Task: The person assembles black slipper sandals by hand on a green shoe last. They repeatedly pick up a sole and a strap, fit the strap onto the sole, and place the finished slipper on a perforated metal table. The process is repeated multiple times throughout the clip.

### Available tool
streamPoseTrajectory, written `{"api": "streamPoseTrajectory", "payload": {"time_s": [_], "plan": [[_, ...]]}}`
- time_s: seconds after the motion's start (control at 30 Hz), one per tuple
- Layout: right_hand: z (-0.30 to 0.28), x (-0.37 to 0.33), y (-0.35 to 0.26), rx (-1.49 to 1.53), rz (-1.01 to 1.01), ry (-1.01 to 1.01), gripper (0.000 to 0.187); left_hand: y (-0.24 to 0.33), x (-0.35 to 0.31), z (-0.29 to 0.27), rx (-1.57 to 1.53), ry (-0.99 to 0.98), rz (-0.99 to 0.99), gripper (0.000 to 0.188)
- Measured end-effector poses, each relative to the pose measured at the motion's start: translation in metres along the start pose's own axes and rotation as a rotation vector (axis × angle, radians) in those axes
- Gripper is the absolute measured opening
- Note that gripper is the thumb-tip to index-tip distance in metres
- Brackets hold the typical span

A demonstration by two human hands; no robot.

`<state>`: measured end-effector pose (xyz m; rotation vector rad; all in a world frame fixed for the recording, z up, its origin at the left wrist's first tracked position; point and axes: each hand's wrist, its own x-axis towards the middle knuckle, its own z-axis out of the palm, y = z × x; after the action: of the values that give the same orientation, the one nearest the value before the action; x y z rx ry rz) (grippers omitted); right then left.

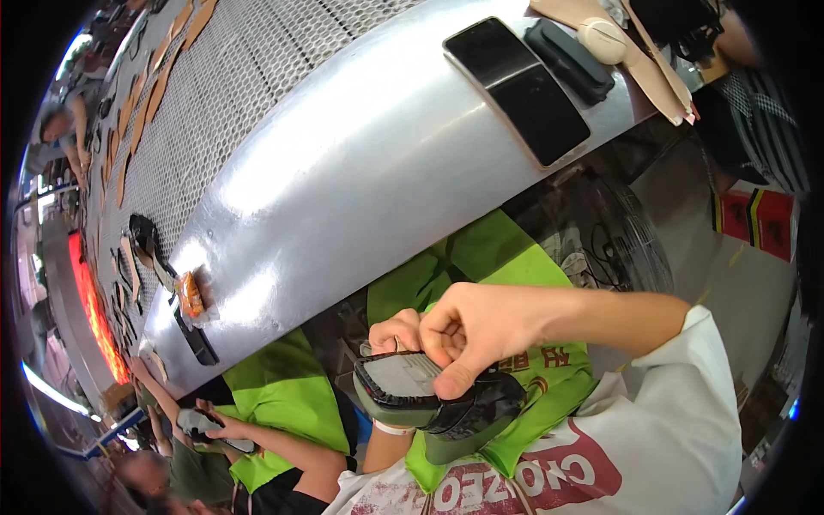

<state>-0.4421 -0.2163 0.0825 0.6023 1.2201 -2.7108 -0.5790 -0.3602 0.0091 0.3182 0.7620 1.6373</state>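
A dark shoe upper [471, 403] is stretched over a green shoe last [396, 409], held sole side up in front of my chest. Its grey insole [399, 375] faces up, ringed by a black gathered edge. My left hand [395, 333] wraps the last from beneath and behind, fingers curled at the far side. My right hand [468, 330] is closed over the insole, its thumb lying across the sole side and its fingers bent together. Whatever those fingers pinch is too small or hidden to make out. A bright green apron [549, 369] lies below the shoe.
Ahead runs a metal table edge [343, 189] beside a mesh conveyor [266, 77] carrying brown strips. A phone [519, 90], a black case [568, 62] and beige pieces [592, 39] lie on the right; an orange packet [190, 296] lies left. A co-worker's hand [225, 427] holds a shoe at left.
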Motion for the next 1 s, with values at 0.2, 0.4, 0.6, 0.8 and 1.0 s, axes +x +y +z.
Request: {"api": "streamPoseTrajectory", "payload": {"time_s": [0.2, 0.4, 0.6, 0.8, 1.0], "plan": [[0.048, -0.028, -0.011, -1.043, -0.688, 0.662, 0.031, 0.012, 0.010, -0.011, -0.012, 0.062, -0.050, 0.038], [-0.010, -0.027, 0.020, -0.396, -0.602, 0.553, 0.034, 0.056, 0.008, 0.023, 0.835, 0.156, 0.110, 0.018], [-0.014, -0.018, 0.017, -0.371, -0.641, 0.529, 0.057, 0.063, 0.004, 0.058, 1.041, 0.113, 0.430, 0.011], [-0.002, 0.004, 0.023, -0.492, -0.673, 0.791, 0.059, 0.066, -0.002, 0.050, 1.129, 0.105, 0.546, 0.012], [0.003, 0.013, 0.025, -0.375, -0.762, 0.695, 0.053, 0.070, 0.004, 0.036, 0.969, -0.006, 0.319, 0.021]]}}
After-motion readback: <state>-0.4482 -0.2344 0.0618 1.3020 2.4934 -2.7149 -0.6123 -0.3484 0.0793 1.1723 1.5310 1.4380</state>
